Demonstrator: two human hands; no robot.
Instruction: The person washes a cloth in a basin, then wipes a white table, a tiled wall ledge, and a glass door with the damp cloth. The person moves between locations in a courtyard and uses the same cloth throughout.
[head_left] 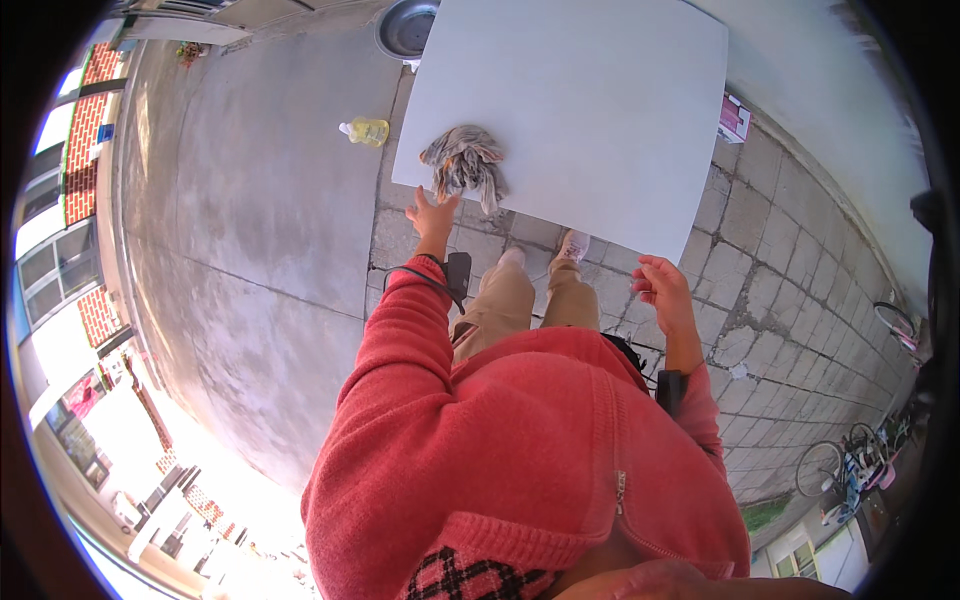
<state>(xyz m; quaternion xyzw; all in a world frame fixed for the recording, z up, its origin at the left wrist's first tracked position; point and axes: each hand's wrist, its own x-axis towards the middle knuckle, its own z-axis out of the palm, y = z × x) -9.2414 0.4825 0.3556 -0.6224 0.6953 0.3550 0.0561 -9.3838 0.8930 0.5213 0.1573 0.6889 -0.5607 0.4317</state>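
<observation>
Showing a crumpled grey cloth with orange patches [465, 162] lying in a loose heap on the white bench [580, 110], toward its near left corner and reaching its near edge. Extending the left hand [434, 215] just off that corner, pointing toward the cloth and spreading the grip, with thumb and fingers apart; leaving contact with the cloth impossible to tell. Holding the right hand [662, 285] just beside the bench's near right corner, bending the fingers loosely, with the grip slack and partly spread. Wearing dark devices on both wrists. Standing at the near edge of the bench in a red jacket [400, 460] and tan trousers [505, 295]. Including also a bottle of yellow liquid [367, 131] left of the bench, a round grey basin [408, 28] beside its far left side, and a pink-and-white box [733, 120] beside its right edge.
</observation>
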